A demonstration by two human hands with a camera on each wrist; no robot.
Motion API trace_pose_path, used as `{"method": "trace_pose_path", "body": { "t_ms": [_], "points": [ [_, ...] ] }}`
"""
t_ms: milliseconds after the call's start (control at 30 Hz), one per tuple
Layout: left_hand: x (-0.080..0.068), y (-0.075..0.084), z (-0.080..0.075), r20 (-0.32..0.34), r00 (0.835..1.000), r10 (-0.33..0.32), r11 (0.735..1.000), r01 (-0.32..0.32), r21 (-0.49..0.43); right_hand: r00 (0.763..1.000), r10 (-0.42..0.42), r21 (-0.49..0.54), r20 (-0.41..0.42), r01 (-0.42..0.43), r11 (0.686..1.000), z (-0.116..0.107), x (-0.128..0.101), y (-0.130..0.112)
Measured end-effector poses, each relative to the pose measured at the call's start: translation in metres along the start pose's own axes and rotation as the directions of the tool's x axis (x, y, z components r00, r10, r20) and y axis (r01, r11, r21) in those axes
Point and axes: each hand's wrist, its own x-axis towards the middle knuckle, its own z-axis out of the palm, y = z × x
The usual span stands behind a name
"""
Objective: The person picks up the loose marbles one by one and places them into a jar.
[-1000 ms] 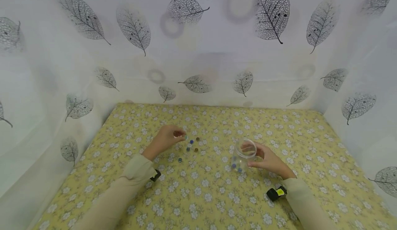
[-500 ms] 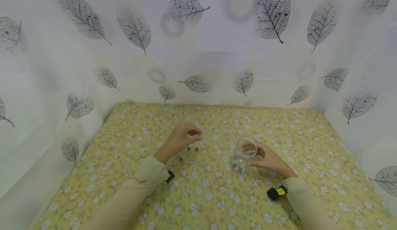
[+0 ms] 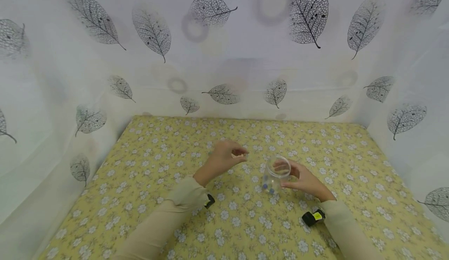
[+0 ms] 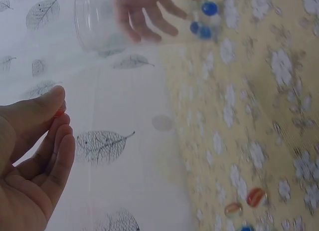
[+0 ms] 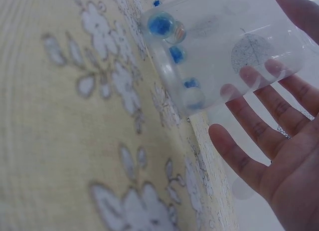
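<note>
The right hand (image 3: 304, 180) grips a clear plastic jar (image 3: 275, 173) standing on the floral table (image 3: 350, 166) (blue marbles (image 5: 161, 24) lie at its bottom). The left hand (image 3: 224, 158), raised beside it, pinches a red marble (image 4: 59, 112) in curled fingertips.

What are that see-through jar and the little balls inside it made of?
The jar looks like clear glossy plastic or glass; fingers show straight through its wall. The balls look like glass marbles, shiny and mostly blue, though that is uncertain.
</note>
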Motion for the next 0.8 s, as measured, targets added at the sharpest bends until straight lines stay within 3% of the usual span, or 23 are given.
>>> {"method": "trace_pose_path", "body": {
  "t_ms": [467,800],
  "points": [
    [0.017,0.03,0.023,0.071,0.994,0.082,0.997,-0.08,-0.021,1.0,-0.006,0.006,0.001,0.006,1.0,0.0,-0.001,0.001],
    [0.022,0.039,0.031,0.109,0.989,0.102,0.995,-0.1,-0.018,1.0,0.015,0.016,0.003,-0.015,1.0,-0.001,-0.001,-0.002]
  ]
}}
